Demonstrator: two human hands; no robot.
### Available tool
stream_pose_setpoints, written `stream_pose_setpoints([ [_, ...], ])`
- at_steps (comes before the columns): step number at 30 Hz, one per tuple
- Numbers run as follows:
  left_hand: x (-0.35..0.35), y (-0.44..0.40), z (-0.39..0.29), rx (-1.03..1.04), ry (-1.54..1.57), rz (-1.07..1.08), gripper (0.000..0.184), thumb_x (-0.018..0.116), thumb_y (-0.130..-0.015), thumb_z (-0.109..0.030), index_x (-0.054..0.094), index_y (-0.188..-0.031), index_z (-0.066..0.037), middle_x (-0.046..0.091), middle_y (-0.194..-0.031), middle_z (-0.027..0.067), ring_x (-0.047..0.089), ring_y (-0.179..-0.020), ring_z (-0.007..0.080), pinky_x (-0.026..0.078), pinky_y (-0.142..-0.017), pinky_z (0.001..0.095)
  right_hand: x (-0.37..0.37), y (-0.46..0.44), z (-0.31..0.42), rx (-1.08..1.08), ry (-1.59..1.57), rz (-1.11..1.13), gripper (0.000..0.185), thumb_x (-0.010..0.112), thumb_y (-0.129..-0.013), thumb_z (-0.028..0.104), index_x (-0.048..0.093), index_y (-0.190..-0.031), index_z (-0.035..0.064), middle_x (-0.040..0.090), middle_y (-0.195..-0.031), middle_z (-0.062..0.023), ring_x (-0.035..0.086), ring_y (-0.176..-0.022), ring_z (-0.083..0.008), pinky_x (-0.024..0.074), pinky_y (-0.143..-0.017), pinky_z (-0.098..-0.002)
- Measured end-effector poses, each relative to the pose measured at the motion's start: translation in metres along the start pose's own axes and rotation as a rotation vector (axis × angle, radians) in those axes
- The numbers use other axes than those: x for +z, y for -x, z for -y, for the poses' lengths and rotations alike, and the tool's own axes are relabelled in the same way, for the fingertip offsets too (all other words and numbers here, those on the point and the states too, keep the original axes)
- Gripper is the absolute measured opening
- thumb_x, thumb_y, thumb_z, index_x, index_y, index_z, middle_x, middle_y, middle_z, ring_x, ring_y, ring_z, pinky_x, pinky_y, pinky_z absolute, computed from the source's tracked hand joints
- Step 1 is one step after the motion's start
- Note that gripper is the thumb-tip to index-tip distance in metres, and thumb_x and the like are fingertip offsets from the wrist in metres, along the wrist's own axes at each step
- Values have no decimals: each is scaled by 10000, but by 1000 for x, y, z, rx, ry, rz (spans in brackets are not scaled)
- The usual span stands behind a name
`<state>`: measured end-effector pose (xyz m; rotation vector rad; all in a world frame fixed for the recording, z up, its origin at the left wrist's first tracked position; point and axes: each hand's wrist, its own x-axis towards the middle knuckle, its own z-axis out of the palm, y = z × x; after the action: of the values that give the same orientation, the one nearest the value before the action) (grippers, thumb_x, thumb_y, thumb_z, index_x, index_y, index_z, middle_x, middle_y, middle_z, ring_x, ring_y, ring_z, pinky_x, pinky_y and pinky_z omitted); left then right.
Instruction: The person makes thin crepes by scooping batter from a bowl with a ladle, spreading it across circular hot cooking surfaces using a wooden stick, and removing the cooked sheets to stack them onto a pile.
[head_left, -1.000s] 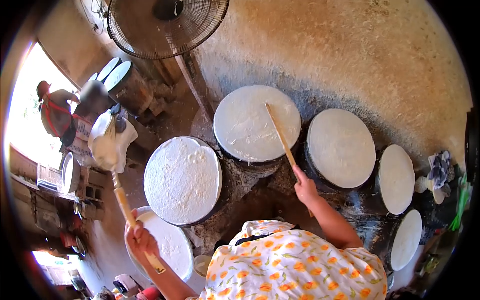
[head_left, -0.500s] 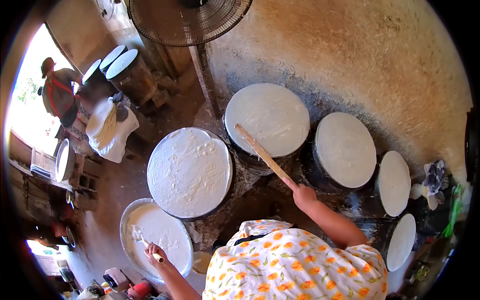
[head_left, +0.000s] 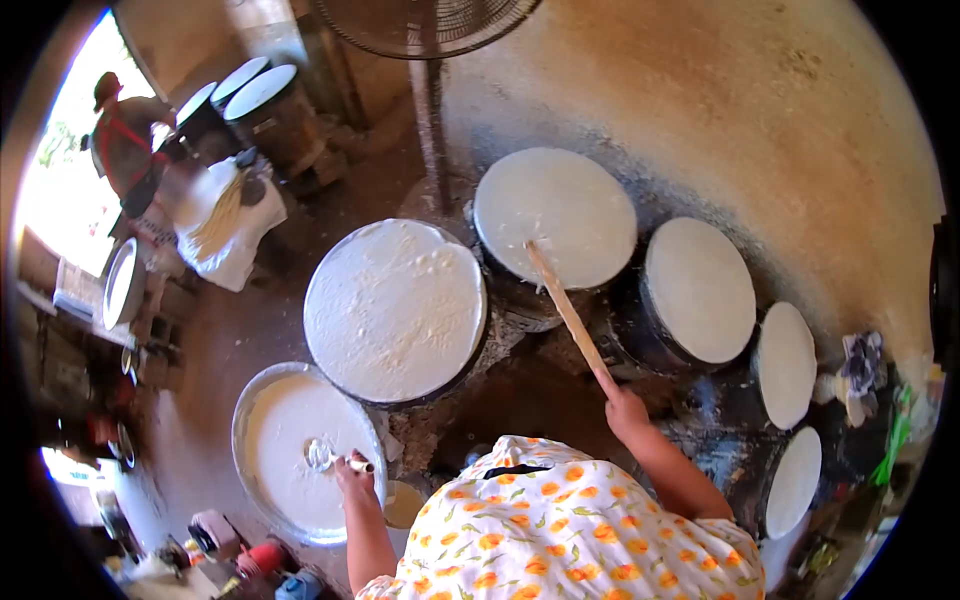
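My left hand (head_left: 356,478) is closed around the pale handle of a ladle (head_left: 318,456), whose round, white-coated head is at the surface of the white batter. That batter lies in a wide metal basin (head_left: 243,478) at lower left. My right hand (head_left: 627,412) grips a long flat wooden stick (head_left: 573,322). Its far tip overlaps the near edge of a white-topped round griddle (head_left: 556,215); I cannot tell whether it touches. Between basin and stick stands another round griddle (head_left: 395,310), covered by lumpy white batter.
More round griddles (head_left: 700,290) on dark drums curve down the right side. A fan (head_left: 430,25) stands at the back by the wall. At upper left, another person (head_left: 125,145) is near a cloth-covered stack of flatbreads (head_left: 215,220). Assorted items (head_left: 260,560) lie at lower left.
My left hand and the ladle have moved right over the basin, the head lowering to the batter. The stick's tip has shifted toward the back griddle's near edge. The camera view has shifted.
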<state>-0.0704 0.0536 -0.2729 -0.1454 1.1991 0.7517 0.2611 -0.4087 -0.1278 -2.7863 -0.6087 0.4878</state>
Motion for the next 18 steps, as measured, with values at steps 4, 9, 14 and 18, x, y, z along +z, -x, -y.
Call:
stream_pose_setpoints([
  [4, -1, 22, 44, 52, 6, -146, 306, 478, -904, -200, 374, -1075, 32, 521, -880, 180, 578, -695, 293, 561, -595, 344, -13, 29, -4, -226, -293, -105, 672, 459, -803, 1, 327, -1403, 273, 616, -825, -200, 612, -666, -335, 501, -616, -441],
  [9, -18, 50, 97, -61, -166, -109, 304, 476, -897, -125, 347, -1119, 39, 495, -970, 213, 584, -761, 344, 572, -633, 374, -51, 20, 7, -47, -865, 296, 665, 438, -830, -9, 279, -1434, 221, 628, -713, -100, 560, -478, -124, 477, -461, -274],
  [14, -24, 85, 123, -86, -402, -106, 272, 448, -900, -60, 333, -1115, 61, 505, -1028, 242, 606, -783, 366, 573, -642, 374, -55, 14, -16, 24, -1098, 551, 688, 412, -835, -28, 222, -1454, 204, 627, -726, -95, 532, -453, -95, 466, -417, -244],
  [18, 2, 163, 131, -116, -556, 122, 189, 451, -899, -46, 426, -1030, 88, 599, -852, 214, 625, -719, 300, 568, -612, 325, -51, 12, -30, 15, -1110, 646, 681, 408, -846, -24, 216, -1456, 209, 615, -710, -94, 527, -452, -88, 456, -407, -239],
])
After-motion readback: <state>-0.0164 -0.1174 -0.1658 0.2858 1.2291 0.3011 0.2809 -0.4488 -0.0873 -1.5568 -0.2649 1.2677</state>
